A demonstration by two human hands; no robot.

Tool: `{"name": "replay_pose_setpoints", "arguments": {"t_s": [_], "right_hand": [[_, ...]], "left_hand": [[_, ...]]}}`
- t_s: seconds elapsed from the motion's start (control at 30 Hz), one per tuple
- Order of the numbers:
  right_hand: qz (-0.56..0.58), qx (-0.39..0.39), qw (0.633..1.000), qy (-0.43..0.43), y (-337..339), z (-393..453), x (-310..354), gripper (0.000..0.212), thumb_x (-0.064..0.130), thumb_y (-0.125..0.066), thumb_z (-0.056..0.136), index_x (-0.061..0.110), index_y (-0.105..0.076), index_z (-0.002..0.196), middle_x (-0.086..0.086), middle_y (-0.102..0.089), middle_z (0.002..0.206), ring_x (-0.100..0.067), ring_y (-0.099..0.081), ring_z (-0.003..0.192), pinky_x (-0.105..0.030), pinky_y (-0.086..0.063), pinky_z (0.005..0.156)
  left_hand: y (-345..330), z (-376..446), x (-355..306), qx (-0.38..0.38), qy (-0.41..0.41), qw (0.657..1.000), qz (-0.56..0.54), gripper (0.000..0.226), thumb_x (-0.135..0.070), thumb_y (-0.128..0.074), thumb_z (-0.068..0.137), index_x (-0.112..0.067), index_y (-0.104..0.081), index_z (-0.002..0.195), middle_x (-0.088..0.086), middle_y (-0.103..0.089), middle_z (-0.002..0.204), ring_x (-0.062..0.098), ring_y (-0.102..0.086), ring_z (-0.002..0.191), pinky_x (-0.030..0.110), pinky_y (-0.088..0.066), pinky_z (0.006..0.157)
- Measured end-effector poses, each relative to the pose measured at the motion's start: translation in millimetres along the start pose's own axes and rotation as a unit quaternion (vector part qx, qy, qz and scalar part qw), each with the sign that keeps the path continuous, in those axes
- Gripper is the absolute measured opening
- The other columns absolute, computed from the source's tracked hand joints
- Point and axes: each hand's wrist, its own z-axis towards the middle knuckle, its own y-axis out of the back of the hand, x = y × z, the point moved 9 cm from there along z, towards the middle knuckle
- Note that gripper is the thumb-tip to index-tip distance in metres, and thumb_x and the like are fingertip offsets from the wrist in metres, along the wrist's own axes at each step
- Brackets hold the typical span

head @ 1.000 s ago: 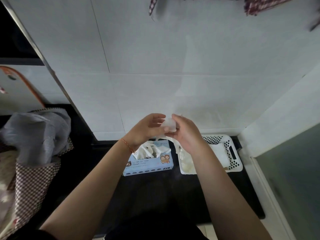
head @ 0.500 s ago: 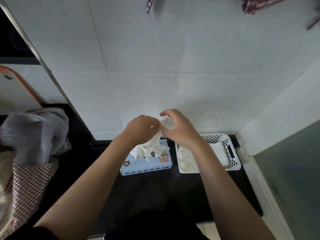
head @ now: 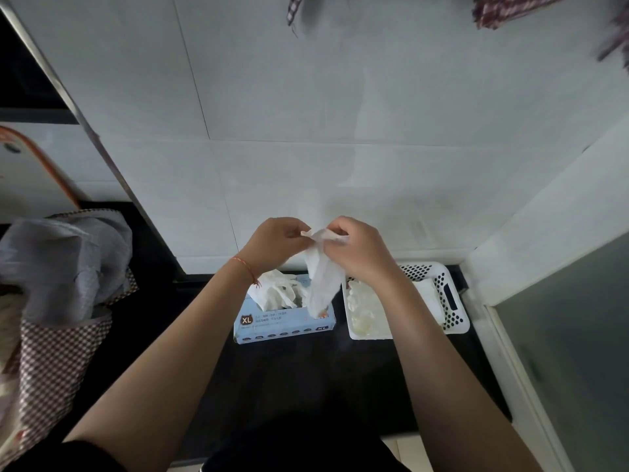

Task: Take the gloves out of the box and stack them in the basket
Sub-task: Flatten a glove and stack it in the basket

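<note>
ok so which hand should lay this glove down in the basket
Probably the right hand. Both hands pinch the glove at its top, but the white basket sits on the right, under that forearm; the left hand is over the box.

"xl" on glove box (head: 284,323)
</note>
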Motion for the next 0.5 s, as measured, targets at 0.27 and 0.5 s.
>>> {"name": "replay_pose_setpoints", "arguments": {"t_s": [0.27, 0.5], "right_hand": [[-0.004, -0.062, 0.998, 0.026, 12.8, -1.4, -3.6, 0.010, 0.027, -0.063, 0.091, 0.019, -0.064, 0.086, 0.006, -0.061, 0.072, -0.012, -0.056, 0.066, -0.024, -0.045, 0.064], [-0.021, -0.105, 0.994, -0.002, 34.7, -4.6, -29.7, 0.018, 0.024, -0.057, 0.096, 0.011, -0.067, 0.087, 0.002, -0.066, 0.078, -0.012, -0.059, 0.074, -0.026, -0.045, 0.068]], "left_hand": [[-16.6, 2.8, 5.1, 0.045, -0.006, 0.999, 0.009, 0.020, -0.017, -0.071, 0.086, -0.007, -0.064, 0.070, -0.001, -0.054, 0.064, 0.012, -0.045, 0.060, 0.023, -0.039, 0.062], [-37.5, 9.9, 24.8, 0.034, 0.018, 0.999, 0.002, 0.018, -0.023, -0.066, 0.091, -0.027, -0.069, 0.074, -0.009, -0.067, 0.078, 0.006, -0.058, 0.074, 0.017, -0.042, 0.069]]}}
